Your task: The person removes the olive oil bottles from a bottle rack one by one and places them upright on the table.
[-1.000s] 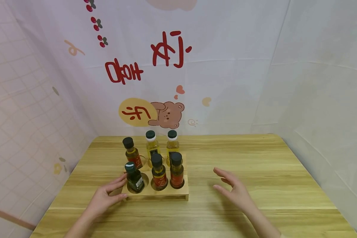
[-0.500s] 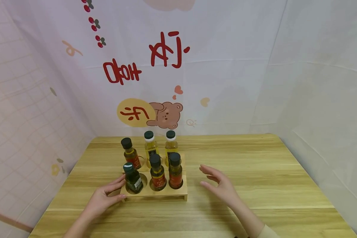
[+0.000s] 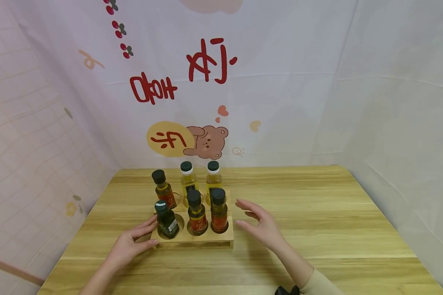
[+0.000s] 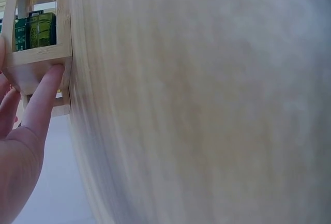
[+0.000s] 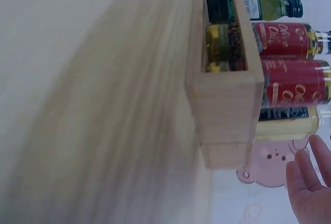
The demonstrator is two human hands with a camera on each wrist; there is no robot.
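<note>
A two-tier light wooden bottle rack [image 3: 215, 237] stands on the table. Its front row holds a small dark green bottle [image 3: 167, 221], leaning, and two red-labelled olive oil bottles [image 3: 198, 224]. Behind stand another red-labelled bottle [image 3: 165, 196] and two green-capped bottles of yellow oil [image 3: 189, 184]. My left hand [image 3: 129, 245] touches the rack's left end, fingers extended; in the left wrist view a fingertip presses the end panel [image 4: 39, 74]. My right hand [image 3: 260, 225] is beside the rack's right end, fingers parted and holding nothing; the right wrist view shows its fingertips [image 5: 302, 169] apart from the bottles.
The wooden table [image 3: 317, 229] extends to the right of and in front of the rack. White printed cloth [image 3: 288, 82] hangs behind and along both sides. A small black object [image 3: 287, 291] shows at the bottom edge near the right sleeve [image 3: 321, 282].
My right hand has moved left, from farther out over the table to close beside the rack's right end. The left hand and the bottles keep their places; the head view shifts slightly.
</note>
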